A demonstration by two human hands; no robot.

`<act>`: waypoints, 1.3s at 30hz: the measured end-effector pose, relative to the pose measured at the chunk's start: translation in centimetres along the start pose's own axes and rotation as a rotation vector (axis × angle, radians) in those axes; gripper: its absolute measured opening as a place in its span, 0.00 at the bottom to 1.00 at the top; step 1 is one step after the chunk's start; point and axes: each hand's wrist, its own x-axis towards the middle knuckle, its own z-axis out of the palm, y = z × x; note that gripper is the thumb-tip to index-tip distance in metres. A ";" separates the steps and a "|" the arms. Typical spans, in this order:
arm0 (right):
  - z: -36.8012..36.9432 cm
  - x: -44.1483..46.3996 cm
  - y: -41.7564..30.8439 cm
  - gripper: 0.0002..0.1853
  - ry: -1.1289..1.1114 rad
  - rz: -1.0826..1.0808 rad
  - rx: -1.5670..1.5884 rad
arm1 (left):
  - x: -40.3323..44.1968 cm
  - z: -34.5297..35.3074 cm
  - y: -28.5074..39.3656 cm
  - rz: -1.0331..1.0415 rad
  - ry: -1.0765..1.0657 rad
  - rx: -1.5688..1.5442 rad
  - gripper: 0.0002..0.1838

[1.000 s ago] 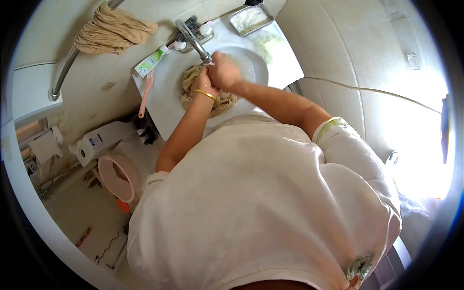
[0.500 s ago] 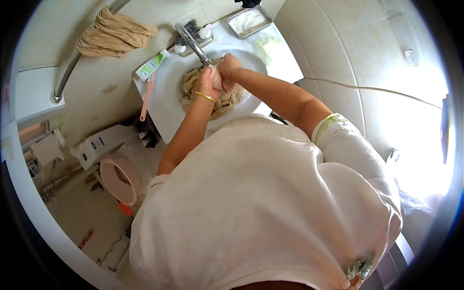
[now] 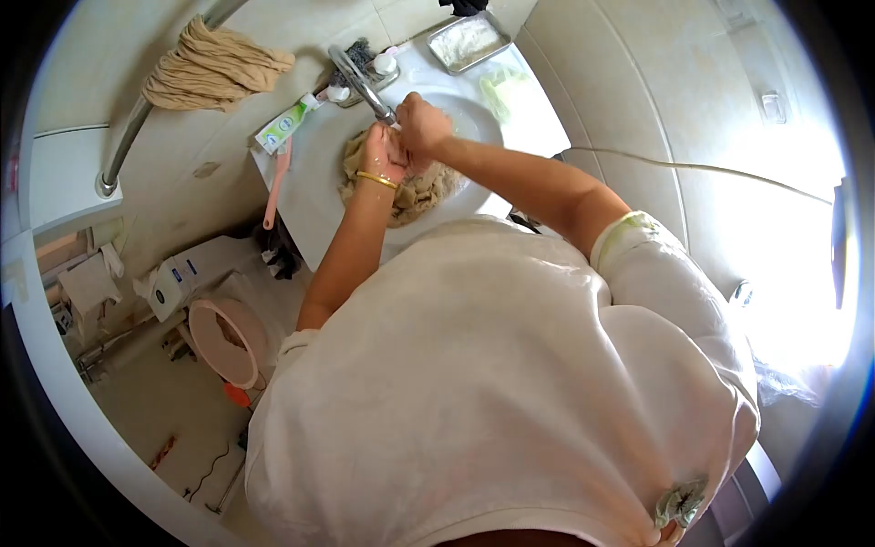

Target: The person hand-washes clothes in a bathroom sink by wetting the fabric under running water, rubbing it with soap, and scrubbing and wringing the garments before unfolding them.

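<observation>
My left hand (image 3: 378,153), with a gold bangle at its wrist, is under the faucet (image 3: 363,84). My right hand (image 3: 425,128) is closed in a fist right beside it, close to the spout. Between the two hands shows a small part of a wet, pale pinkish cloth (image 3: 396,146), mostly covered by my fingers; both hands grip it. Below them, a heap of wet beige cloth (image 3: 417,199) lies in the white washbasin (image 3: 314,173). Water drops glisten on my left wrist.
A toothpaste tube (image 3: 287,123) and a pink-handled brush (image 3: 277,187) lie on the basin's left edge. A metal tray (image 3: 468,42) stands at the back right. Beige cloth (image 3: 214,68) hangs on a rail (image 3: 128,141). A pink bucket (image 3: 219,342) is lower left.
My right hand has risen slightly and turned into a rounder fist near the spout. My left hand has shifted a little left, and less of the pinkish cloth shows.
</observation>
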 end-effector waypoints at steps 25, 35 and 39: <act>-0.8 0.0 0.4 0.14 0.036 0.166 0.193 | 0.6 -0.2 -1.9 -0.043 0.051 -0.006 0.12; -1.5 1.7 0.7 0.16 0.056 0.178 0.094 | -3.0 3.4 -0.6 -0.131 0.036 0.081 0.15; -2.4 -1.7 -2.0 0.15 0.076 0.045 0.263 | -1.8 1.9 0.4 -0.105 0.097 0.050 0.17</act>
